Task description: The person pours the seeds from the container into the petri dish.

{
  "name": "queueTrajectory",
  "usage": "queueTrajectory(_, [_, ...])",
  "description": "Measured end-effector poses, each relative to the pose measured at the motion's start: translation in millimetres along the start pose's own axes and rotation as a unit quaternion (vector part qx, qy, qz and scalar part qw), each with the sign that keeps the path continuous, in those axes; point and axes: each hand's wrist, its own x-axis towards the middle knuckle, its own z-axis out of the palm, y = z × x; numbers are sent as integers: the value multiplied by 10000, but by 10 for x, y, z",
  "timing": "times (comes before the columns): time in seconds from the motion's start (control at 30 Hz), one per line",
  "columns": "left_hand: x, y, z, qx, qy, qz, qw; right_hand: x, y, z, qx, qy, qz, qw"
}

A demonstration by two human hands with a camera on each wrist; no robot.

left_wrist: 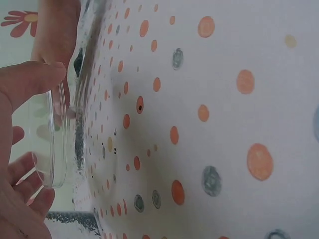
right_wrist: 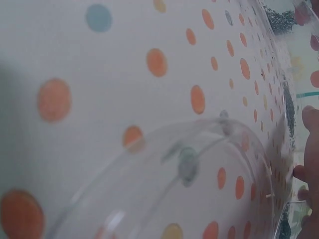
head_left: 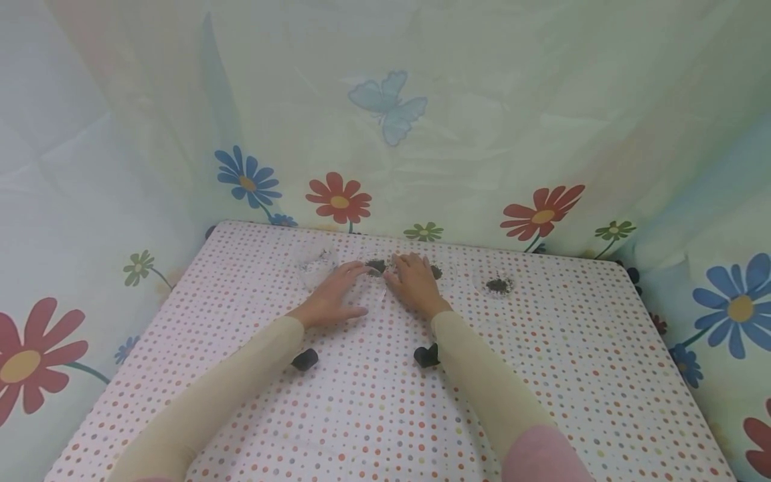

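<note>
Clear dish (left_wrist: 59,149) sits in the left hand (head_left: 331,298) above the table (head_left: 385,415), thumb and fingers gripping opposite sides, probably for steadiness. Right hand (head_left: 415,284) is just beside; whether it grasps anything, I cannot tell. Rightward, dark crumbs (head_left: 498,286) lie heaped, likely dished against scattering.

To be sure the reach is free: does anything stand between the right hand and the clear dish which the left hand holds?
Nothing visible does. The right hand is close beside the clear dish in the left hand; contact is unclear.
</note>
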Motion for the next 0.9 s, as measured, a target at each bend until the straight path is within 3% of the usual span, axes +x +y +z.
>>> queueTrajectory(0.43, [60, -5, 26, 79, 175, -11, 9998, -19, 13, 22, -240, -15, -73, 9997])
queueTrajectory(0.8, [57, 33, 0, -60, 208, -80, 9997, -35, 36, 5, -217, 511, -127, 9984])
queueTrajectory(0.9, [73, 43, 5, -88, 212, -51, 9997, -44, 61, 12, -277, 445, -96, 9986])
